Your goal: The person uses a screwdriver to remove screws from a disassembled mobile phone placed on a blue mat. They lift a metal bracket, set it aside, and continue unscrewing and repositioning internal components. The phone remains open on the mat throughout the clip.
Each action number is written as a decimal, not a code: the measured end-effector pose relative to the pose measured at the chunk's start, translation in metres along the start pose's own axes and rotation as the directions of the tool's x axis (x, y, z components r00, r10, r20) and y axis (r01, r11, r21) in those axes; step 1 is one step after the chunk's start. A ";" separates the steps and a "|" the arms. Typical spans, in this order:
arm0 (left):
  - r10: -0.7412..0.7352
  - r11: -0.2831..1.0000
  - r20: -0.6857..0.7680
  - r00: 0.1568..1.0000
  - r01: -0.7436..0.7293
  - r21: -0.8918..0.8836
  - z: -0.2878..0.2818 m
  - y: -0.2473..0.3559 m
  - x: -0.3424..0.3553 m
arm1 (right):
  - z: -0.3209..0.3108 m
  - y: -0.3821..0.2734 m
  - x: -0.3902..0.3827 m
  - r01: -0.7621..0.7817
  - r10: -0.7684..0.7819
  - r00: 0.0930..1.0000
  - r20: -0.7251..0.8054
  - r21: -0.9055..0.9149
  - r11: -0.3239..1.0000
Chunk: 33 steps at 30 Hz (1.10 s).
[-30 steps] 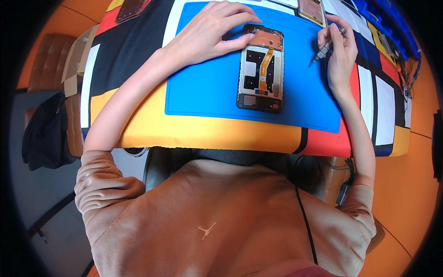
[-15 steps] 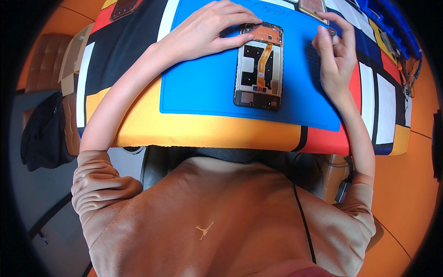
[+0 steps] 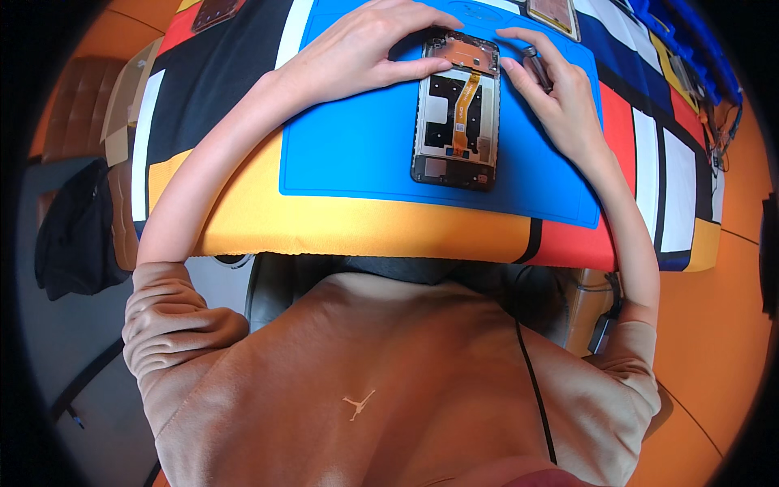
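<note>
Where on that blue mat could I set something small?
Bare patches on the blue mat: left of the opened phone, below the left hand; and right of the phone's lower half, below the right hand. Crowded: the phone's upper end, between the hands, right one holding a dark tool.

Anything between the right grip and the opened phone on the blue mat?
Nothing visible. The right grip, holding a dark tool, is right beside the upper right edge of the opened phone; contact unclear. The left grip is at the upper left, opposite side.
</note>
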<state>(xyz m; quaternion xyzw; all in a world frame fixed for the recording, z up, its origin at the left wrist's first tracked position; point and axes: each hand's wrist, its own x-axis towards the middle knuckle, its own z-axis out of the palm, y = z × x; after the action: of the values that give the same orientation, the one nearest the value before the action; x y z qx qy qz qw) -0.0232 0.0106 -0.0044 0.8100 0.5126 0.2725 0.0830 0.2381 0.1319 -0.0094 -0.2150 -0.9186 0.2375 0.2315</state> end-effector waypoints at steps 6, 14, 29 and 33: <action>0.054 0.998 -0.159 0.986 -0.056 -0.005 -0.002 0.008 -0.005 | -0.002 0.001 0.001 -0.090 0.091 0.996 0.010 0.263 0.961; -0.251 0.692 -0.145 0.957 0.073 -0.718 0.014 0.042 -0.002 | -0.003 -0.013 -0.001 -0.101 0.049 0.994 0.103 0.600 0.794; -0.442 0.240 0.225 0.868 0.356 -0.903 0.010 0.062 -0.003 | -0.012 -0.036 -0.008 -0.205 0.027 0.969 0.245 0.744 0.636; -0.411 0.234 0.267 0.872 0.384 -0.893 0.011 0.059 -0.002 | -0.018 -0.035 -0.007 -0.247 -0.043 0.944 0.326 0.791 0.560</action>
<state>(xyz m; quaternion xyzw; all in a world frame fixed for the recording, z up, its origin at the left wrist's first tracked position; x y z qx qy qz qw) 0.0280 -0.0171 0.0101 0.4563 0.4545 0.4922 0.5856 0.2434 0.1073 0.0213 -0.0959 -0.7115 0.6810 0.1439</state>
